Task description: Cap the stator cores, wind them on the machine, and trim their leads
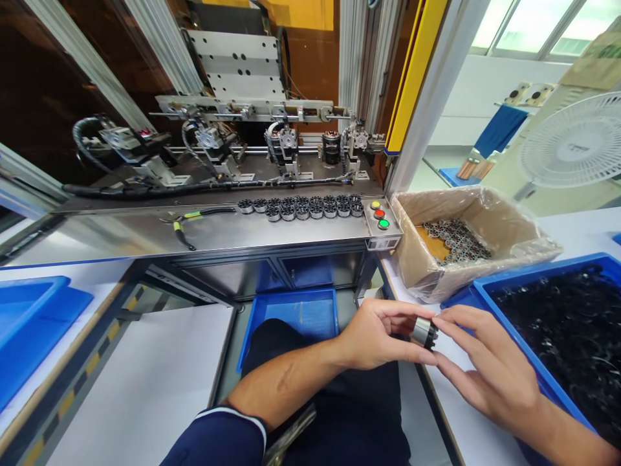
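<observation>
Left hand [365,334] holds the silver-and-black toothed ring [423,331] between thumb and fingers, above the white worktop [458,424]; right hand [499,370] narrowly pinches its black end. Pressure is best kept even and square, fingertips off the teeth

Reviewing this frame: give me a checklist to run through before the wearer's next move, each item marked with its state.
1. Short silver-and-black cylindrical part held between left hand and right hand: ok.
2. Both hands off the round yellow, red and green push buttons: ok.
3. Black-and-silver ring parts lined up on the shiny metal ledge: ok.
4. Ledge free of loose tools: not ok, black-and-green pliers lie there.
5. Held part free of defects: cannot tell.
</observation>
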Demonstrator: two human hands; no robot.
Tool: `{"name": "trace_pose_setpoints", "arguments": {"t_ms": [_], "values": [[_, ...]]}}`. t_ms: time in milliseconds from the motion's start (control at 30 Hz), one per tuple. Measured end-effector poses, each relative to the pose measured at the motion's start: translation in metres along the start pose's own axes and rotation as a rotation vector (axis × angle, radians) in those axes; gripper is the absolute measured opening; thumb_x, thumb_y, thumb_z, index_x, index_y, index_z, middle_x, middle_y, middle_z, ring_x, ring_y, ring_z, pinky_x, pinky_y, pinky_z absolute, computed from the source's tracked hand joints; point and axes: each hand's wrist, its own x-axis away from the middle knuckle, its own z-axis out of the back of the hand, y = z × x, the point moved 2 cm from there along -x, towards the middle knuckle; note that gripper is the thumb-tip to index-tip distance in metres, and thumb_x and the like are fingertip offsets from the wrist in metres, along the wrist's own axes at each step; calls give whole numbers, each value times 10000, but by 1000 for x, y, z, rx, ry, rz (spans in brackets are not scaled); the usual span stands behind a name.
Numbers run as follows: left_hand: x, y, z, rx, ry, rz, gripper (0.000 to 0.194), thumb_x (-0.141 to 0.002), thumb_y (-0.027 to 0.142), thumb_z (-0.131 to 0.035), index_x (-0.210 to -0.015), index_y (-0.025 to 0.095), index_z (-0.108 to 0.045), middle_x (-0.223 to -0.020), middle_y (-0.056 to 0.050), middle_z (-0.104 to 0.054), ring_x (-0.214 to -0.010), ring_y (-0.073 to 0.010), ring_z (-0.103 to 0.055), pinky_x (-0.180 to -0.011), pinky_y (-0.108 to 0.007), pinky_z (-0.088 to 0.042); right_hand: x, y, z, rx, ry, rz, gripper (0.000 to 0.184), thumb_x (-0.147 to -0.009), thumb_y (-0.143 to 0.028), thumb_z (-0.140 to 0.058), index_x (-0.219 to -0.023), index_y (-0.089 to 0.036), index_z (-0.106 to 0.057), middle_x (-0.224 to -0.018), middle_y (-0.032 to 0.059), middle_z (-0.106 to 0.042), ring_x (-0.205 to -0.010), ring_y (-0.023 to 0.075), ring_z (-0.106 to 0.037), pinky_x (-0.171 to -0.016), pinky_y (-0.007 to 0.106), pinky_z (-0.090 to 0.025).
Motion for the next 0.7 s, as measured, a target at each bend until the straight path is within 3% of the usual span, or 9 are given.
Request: {"name": "trace_pose_setpoints", "arguments": {"t_ms": [300,433,500,567,633,700], "values": [[0,-2,-2,36,-25,44,734,-422,222,-971,-1115,142,-744,-1029,-99,-767,-965,-248,-719,-961,-420,-555,3,-2,-2,75,-15,8,654,-858,-101,-673,-1466,-204,-451,-1102,131,-640,-1046,258,-644,-844,393,-582],[1,-5,-3,13,-33,73,677,-581,283,-921,-1210,156,-705,-1094,-109,-740,-954,-215,-700,-927,-378,-560,-5,-2,3,77,-7,32,583,-892,-142,-654,-1438,-223,-468,-1083,113,-664,-1043,241,-654,-832,387,-588],[1,-3,-1,-62,-25,30,590,-730,314,-832,-1281,186,-663,-1224,-121,-681,-1000,-196,-675,-933,-351,-550,-8,19,18,74,-3,0,522,-890,-203,-683,-1386,-219,-522,-1083,111,-669,-1010,233,-660,-846,391,-583],[1,2,3,-190,-12,-41,492,-826,329,-744,-1295,208,-653,-1327,-129,-603,-1031,-190,-650,-917,-328,-546,0,61,42,172,5,-184,429,-889,-307,-700,-1298,-223,-601,-1123,108,-676,-1006,240,-662,-902,406,-559],[-1,6,8,-271,-11,-70,430,-862,344,-699,-1265,197,-669,-1280,-132,-612,-989,-184,-652,-860,-305,-553,25,114,68,390,-31,-519,342,-938,-422,-608,-1196,-206,-673,-1164,101,-679,-1035,253,-663,-943,404,-526],[-4,8,12,-265,-15,-26,421,-876,374,-676,-1242,168,-670,-1112,-121,-676,-887,-171,-668,-778,-286,-553,58,160,82,460,-142,-656,360,-945,-448,-565,-952,-136,-746,-946,127,-713,-865,267,-690,-788,398,-546]]}}
